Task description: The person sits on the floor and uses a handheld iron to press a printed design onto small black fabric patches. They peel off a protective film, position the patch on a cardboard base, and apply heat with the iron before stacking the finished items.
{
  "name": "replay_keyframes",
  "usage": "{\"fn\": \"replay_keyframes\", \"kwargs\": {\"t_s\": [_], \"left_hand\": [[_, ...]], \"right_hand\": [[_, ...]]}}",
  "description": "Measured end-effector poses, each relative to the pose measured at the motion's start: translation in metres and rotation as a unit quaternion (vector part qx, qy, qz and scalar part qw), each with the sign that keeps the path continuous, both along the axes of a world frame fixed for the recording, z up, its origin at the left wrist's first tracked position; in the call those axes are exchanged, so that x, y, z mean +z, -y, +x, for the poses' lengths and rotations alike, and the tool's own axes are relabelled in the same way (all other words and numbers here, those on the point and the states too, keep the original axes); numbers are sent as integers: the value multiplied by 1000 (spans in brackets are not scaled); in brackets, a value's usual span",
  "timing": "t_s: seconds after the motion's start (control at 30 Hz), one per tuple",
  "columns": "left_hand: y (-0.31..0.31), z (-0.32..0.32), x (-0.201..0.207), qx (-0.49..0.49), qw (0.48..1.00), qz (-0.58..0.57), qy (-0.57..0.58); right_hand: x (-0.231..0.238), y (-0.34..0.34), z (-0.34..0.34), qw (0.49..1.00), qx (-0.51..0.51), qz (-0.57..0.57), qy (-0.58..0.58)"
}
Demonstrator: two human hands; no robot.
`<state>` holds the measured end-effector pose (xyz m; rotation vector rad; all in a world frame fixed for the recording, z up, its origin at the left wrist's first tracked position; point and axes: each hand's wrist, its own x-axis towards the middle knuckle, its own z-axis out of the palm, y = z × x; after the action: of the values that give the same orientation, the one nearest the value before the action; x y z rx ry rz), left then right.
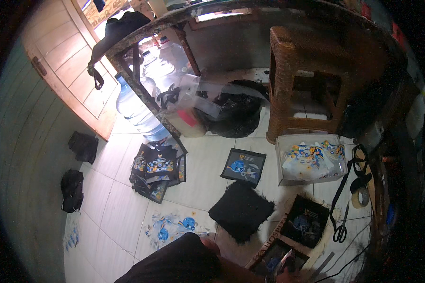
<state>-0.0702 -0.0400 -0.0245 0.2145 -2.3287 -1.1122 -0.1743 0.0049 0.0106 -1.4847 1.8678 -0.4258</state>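
At the lower edge my right hand [280,274] is only partly in view, closed on a shiny pointed metal tool [287,259] whose kind I cannot make out. The tool lies over a black printed fabric square [274,252] on a brown cardboard sheet [269,240]. A second black printed square [308,221] rests higher on that cardboard. Beside the cardboard is a plain black cloth piece [241,211] with frayed edges. Another printed square [243,167] touches its top. My left hand is out of view.
A pile of black printed squares [157,170] lies left, near loose printed cutouts [170,228]. A box [311,177] holds more cutouts. Scissors [341,231], a tape roll [361,197] and a black strap are at right. Behind stand a stool [281,85] and a water jug [139,111].
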Motion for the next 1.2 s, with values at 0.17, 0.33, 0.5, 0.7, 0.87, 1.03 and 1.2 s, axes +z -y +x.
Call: {"fn": "replay_keyframes", "kwargs": {"t_s": [0.17,0.33,0.5,0.7,0.87,1.03,1.2], "left_hand": [[-23,-17,11,-20,1000,4,1],[-42,-3,23,22,999,13,-26],[-3,20,34,18,999,-32,22],[5,49,35,63,997,-36,37],[8,45,29,79,995,-27,52],[11,31,27,52,995,-32,73],[-28,1,23,1,997,-28,67]], "right_hand": [[4,-33,-15,1000,-9,3,0],[24,-57,-15,999,34,39,-4],[36,-31,-4,1000,9,-11,-21],[42,13,42,997,54,-18,-43],[35,20,39,996,78,-16,-35],[28,15,13,997,61,-31,-19],[13,-38,-20,999,42,-16,3]]}}
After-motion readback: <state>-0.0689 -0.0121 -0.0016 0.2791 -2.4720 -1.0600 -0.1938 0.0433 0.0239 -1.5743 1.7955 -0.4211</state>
